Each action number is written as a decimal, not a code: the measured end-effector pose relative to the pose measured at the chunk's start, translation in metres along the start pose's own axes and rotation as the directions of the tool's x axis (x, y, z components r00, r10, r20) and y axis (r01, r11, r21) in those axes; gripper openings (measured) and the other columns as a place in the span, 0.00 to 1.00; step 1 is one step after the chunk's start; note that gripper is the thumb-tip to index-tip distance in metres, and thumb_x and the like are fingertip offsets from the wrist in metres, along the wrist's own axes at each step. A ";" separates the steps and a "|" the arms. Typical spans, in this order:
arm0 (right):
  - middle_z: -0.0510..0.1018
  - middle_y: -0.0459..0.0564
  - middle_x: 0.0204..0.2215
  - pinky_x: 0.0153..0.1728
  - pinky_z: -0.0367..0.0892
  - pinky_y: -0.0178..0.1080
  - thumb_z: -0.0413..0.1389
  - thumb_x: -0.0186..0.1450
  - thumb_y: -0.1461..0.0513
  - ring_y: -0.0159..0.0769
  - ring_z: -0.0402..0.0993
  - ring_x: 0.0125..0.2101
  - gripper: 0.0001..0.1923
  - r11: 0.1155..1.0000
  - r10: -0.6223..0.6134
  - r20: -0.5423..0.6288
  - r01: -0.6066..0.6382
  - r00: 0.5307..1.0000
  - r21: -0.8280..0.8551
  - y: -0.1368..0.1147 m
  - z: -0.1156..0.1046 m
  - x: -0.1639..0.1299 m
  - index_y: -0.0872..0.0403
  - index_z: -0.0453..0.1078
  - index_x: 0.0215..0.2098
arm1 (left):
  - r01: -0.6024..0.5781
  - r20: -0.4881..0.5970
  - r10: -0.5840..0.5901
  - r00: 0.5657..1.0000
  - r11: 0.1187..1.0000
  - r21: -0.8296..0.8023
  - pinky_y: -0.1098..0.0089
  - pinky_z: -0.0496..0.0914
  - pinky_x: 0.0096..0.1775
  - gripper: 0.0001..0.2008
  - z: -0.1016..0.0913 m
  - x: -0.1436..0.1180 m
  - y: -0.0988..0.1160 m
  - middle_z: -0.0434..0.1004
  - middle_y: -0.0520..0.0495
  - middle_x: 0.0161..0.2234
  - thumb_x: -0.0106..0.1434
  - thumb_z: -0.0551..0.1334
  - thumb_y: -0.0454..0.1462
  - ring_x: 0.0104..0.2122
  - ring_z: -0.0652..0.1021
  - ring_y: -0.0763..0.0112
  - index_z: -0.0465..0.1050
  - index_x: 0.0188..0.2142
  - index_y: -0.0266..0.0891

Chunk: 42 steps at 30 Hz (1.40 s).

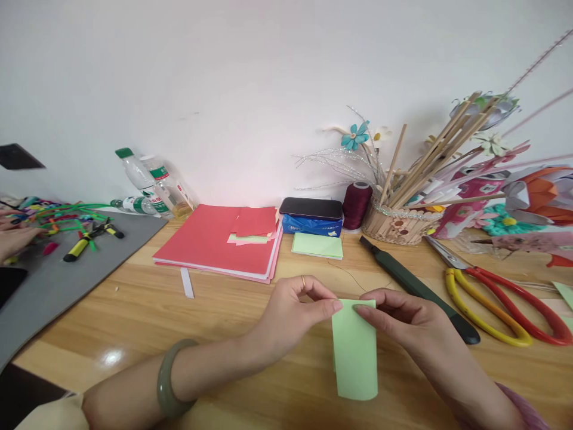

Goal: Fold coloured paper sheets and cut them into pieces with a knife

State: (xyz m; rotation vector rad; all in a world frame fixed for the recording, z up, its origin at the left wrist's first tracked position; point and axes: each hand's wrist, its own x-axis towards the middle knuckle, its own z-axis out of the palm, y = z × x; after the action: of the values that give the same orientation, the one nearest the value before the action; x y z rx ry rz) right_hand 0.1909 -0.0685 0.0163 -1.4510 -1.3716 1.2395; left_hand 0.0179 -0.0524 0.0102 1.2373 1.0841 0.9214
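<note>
A light green sheet of paper (356, 355), bent over along its top edge, hangs above the wooden table between my two hands. My left hand (299, 313) pinches its upper left corner between thumb and fingers. At the upper right corner, my right hand (398, 316) grips the same sheet, thumb in front and fingers behind. The lower end of the paper curves slightly and hangs free. Behind my hands lies a small stack of green paper (317, 245). A dark green long-handled tool (416, 286) rests just beyond my right hand.
Red paper (201, 239) is stacked at centre left. A phone (311, 208) lies on a blue tissue pack (308, 226), beside maroon thread (357, 206). Scissors (492, 298) lie right, near a stick-filled basket (394, 224). Another person's hand (18, 239) is left, near pliers (83, 243).
</note>
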 end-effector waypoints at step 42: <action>0.75 0.45 0.23 0.27 0.60 0.34 0.57 0.53 0.48 0.29 0.65 0.24 0.17 0.996 0.075 0.307 -0.056 0.949 -0.070 0.010 0.006 0.007 0.54 0.75 0.27 | -0.161 0.243 0.078 0.967 0.924 0.346 0.74 0.57 0.26 0.07 -0.003 0.005 -0.005 0.64 0.54 0.24 0.58 0.58 0.39 0.25 0.64 0.75 0.64 0.28 0.38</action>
State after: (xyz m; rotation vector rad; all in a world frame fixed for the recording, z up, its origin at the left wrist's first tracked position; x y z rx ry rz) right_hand 0.1870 -0.0634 0.0040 -1.3940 -1.5888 1.5309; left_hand 0.0163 -0.0478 0.0046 1.6889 1.0327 0.6654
